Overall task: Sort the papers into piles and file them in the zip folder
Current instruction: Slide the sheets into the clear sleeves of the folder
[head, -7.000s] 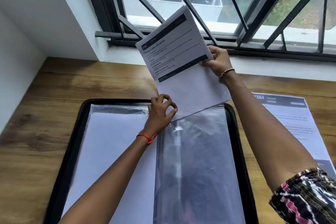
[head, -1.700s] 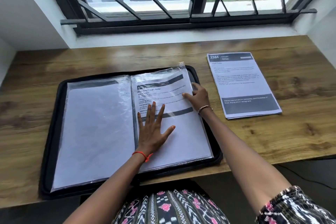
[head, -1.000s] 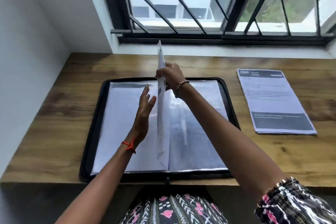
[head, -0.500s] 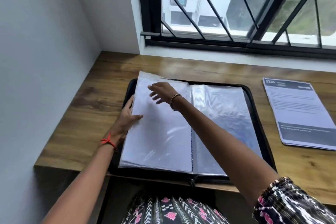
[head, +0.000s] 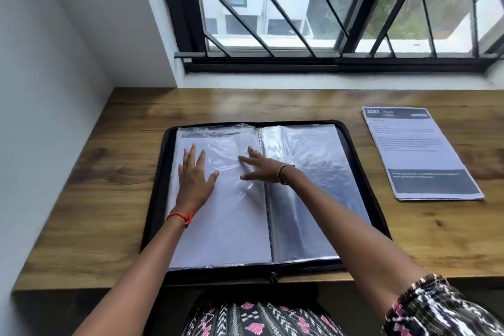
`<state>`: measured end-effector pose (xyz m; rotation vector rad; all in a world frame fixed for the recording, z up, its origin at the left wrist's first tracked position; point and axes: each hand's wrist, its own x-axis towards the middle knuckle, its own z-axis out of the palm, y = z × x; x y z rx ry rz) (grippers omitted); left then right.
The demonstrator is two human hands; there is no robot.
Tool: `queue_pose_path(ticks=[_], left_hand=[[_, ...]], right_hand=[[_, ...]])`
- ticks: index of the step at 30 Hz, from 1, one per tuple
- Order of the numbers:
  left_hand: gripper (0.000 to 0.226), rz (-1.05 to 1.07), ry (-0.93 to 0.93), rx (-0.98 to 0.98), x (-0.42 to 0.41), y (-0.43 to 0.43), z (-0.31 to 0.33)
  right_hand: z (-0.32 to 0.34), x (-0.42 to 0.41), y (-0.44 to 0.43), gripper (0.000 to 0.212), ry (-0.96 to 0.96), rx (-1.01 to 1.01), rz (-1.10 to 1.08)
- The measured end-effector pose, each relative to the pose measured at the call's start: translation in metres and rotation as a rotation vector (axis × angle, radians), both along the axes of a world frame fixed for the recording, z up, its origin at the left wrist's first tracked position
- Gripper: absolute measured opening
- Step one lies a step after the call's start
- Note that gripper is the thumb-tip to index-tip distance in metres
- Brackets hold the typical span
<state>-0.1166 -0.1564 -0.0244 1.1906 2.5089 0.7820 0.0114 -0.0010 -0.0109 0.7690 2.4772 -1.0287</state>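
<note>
A black zip folder (head: 156,196) lies open on the wooden desk, its clear plastic sleeves spread flat. The left sleeve (head: 226,226) shows the white back of a sheet inside. The right sleeve (head: 313,177) looks dark and reflective, with no paper visible in it. My left hand (head: 195,176) lies flat with fingers spread on the left sleeve. My right hand (head: 259,166) reaches across the spine and presses straight fingers on the same left sleeve. A stack of printed papers (head: 417,152) with dark header and footer bands lies to the right of the folder.
The wooden desk (head: 109,185) runs under a barred window (head: 327,8), with a white wall on the left. Its front edge is near my lap. Bare desk shows left of the folder and between the folder and the paper stack.
The sleeve holding the filed sheet was lifted upright, turned over to the left and laid down. Both hands now press it flat; the right side shows a sleeve with no paper visible.
</note>
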Motion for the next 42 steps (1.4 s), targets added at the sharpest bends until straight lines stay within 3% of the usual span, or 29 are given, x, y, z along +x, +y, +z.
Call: queue_pose_path(ticks=[4, 8, 12, 19, 22, 26, 29, 31, 34, 39, 42], left_hand=[[0.059, -0.110, -0.004, 0.082, 0.032, 0.048, 0.009], [0.054, -0.239, -0.078, 0.152, 0.077, 0.097, 0.014], [0.050, -0.325, -0.176, 0.172, 0.130, 0.143, 0.018], [0.045, -0.366, -0.283, 0.151, 0.219, 0.222, 0.022], [0.048, -0.311, -0.412, 0.080, 0.246, 0.247, 0.022], [0.050, -0.206, -0.590, -0.028, 0.271, 0.273, 0.012], [0.005, -0.111, -0.673, -0.039, 0.282, 0.285, 0.004], [0.025, -0.058, -0.755, -0.007, 0.286, 0.291, -0.003], [0.019, -0.039, -0.945, 0.001, 0.291, 0.297, -0.007], [0.012, -0.032, -1.090, 0.026, 0.295, 0.299, -0.007], [0.026, -0.067, -1.146, 0.021, 0.301, 0.296, -0.004]], right_hand=[[0.016, 0.033, 0.029, 0.038, 0.169, -0.083, -0.174], [0.015, 0.086, 0.060, 0.023, 0.409, 0.000, -0.511], [0.012, 0.144, 0.096, 0.017, 0.486, 0.148, -0.714], [0.003, 0.257, 0.166, 0.014, 0.374, 0.362, -0.873], [-0.003, 0.297, 0.189, 0.018, 0.272, 0.360, -0.919], [-0.007, 0.332, 0.210, 0.044, 0.057, 0.369, -0.954], [-0.009, 0.346, 0.221, 0.066, -0.062, 0.348, -1.007], [-0.011, 0.351, 0.227, 0.076, -0.073, 0.289, -1.061], [-0.015, 0.353, 0.233, 0.083, -0.086, 0.279, -1.087], [-0.014, 0.355, 0.243, 0.071, -0.066, 0.240, -1.148], [-0.019, 0.359, 0.245, 0.049, 0.010, 0.145, -1.148]])
